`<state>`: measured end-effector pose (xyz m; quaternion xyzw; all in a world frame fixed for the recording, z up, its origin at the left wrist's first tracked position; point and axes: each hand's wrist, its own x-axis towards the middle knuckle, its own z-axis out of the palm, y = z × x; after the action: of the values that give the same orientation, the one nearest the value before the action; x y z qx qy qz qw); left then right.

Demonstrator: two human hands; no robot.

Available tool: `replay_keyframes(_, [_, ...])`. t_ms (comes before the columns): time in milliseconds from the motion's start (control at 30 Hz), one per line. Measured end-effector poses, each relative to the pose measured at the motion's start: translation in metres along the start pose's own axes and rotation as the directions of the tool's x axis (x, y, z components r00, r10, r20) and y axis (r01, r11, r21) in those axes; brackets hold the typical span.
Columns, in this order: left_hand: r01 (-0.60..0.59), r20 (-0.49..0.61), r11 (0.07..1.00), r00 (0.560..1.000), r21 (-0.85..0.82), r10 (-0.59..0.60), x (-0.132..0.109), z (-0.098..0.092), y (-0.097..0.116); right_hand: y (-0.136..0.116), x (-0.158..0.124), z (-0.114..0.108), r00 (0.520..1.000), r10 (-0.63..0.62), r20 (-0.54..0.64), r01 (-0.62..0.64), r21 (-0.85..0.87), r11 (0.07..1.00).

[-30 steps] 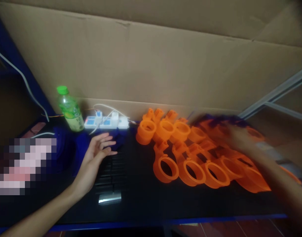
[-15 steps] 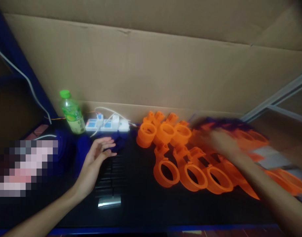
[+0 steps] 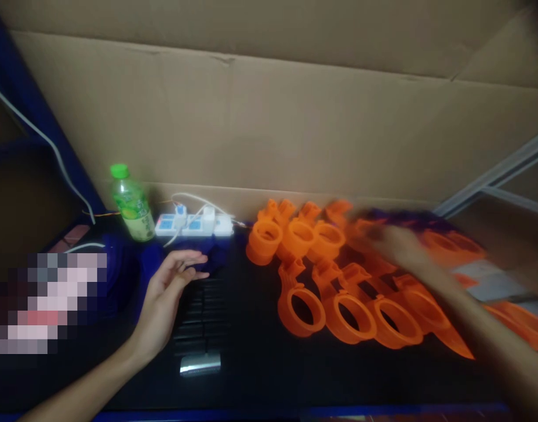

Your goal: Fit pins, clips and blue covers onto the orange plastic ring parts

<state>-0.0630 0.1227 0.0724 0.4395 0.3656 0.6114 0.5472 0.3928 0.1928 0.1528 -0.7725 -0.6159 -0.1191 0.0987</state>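
Observation:
My left hand (image 3: pixel 166 299) hovers above the dark tabletop with its fingers apart and nothing in them. Dark blue parts (image 3: pixel 113 275) lie just left of and behind it. My right hand (image 3: pixel 396 243) reaches to the back right, among orange plastic ring parts. Its fingers are smeared by motion and touch or overlap a blurred orange part (image 3: pixel 339 211); whether they grip it cannot be made out. In front of that hand stands a row of orange rings with clip-like necks (image 3: pixel 302 313), and another group of orange rings (image 3: pixel 264 234) sits behind it.
A green-capped drink bottle (image 3: pixel 132 205) and a white power strip (image 3: pixel 194 225) with plugs and cables stand at the back left, before a cardboard wall (image 3: pixel 269 117). More orange rings (image 3: pixel 519 322) and grey pieces lie at the far right. A metal frame (image 3: pixel 506 170) rises there.
The view has shifted slightly, moving everything a little right. My right hand stays over the back orange parts, where an orange piece now shows more clearly. My left hand keeps its pose.

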Motion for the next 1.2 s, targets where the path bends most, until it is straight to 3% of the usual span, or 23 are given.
replay_keyframes(67, [-0.003,-0.010,1.000,1.000,-0.005,0.002,-0.001,-0.001,0.001,-0.003,-0.005,-0.013,0.999,0.043,0.033,-0.042,-0.027,0.999])
replay_keyframes(167, [0.022,0.041,1.000,0.999,-0.005,-0.022,-0.001,-0.002,0.003,-0.025,-0.027,-0.030,0.994,0.055,-0.090,-0.059,-0.041,0.997])
replay_keyframes(267, [-0.001,0.145,1.000,0.989,0.017,-0.002,-0.001,0.000,0.005,-0.076,-0.066,-0.040,0.963,-0.124,-0.238,0.159,0.134,0.978])
replay_keyframes(333, [-0.039,0.216,0.999,0.976,0.022,0.033,0.000,0.003,0.005,-0.119,-0.096,-0.043,0.944,-0.246,-0.217,0.317,0.405,0.858])
replay_keyframes(433, [-0.035,0.258,0.999,0.965,-0.041,0.044,0.001,0.006,0.004,-0.180,-0.134,-0.042,0.887,-0.458,-0.061,0.365,0.701,0.613])
replay_keyframes(533, [0.020,0.161,0.992,0.987,-0.124,0.001,0.002,0.006,0.006,-0.219,-0.152,-0.036,0.799,-0.600,0.026,0.324,0.823,0.467])
replay_keyframes(600, [0.020,0.059,0.987,0.998,-0.161,-0.011,0.003,0.004,0.010,-0.231,-0.153,-0.027,0.772,-0.636,0.019,0.307,0.864,0.398])
replay_keyframes(667, [0.003,-0.032,0.983,0.999,-0.182,-0.009,0.005,0.000,0.015,-0.236,-0.149,-0.015,0.794,-0.607,-0.032,0.324,0.867,0.378])
replay_keyframes(767, [0.065,-0.070,0.977,0.994,-0.204,-0.081,0.011,-0.008,0.021,-0.238,-0.142,0.000,0.824,-0.558,-0.102,0.419,0.773,0.476])
replay_keyframes(833, [0.138,-0.041,0.959,0.987,-0.248,-0.153,0.014,-0.012,0.023,-0.238,-0.140,0.005,0.762,-0.640,-0.096,0.512,0.694,0.506])
replay_keyframes(967, [0.224,0.018,0.898,0.972,-0.378,-0.235,0.019,-0.014,0.027,-0.234,-0.153,0.001,0.472,-0.880,-0.043,0.735,0.571,0.366])
replay_keyframes(1033, [0.234,0.027,0.881,0.969,-0.410,-0.245,0.020,-0.014,0.028,-0.231,-0.169,0.000,0.358,-0.933,-0.027,0.818,0.491,0.299])
replay_keyframes(1100, [0.233,0.025,0.879,0.969,-0.416,-0.245,0.020,-0.013,0.028,-0.230,-0.187,0.003,0.316,-0.949,-0.012,0.873,0.395,0.286])
replay_keyframes(1200, [0.245,0.046,0.886,0.968,-0.394,-0.247,0.019,-0.013,0.026,-0.231,-0.210,0.013,0.321,-0.947,0.011,0.915,0.253,0.313])
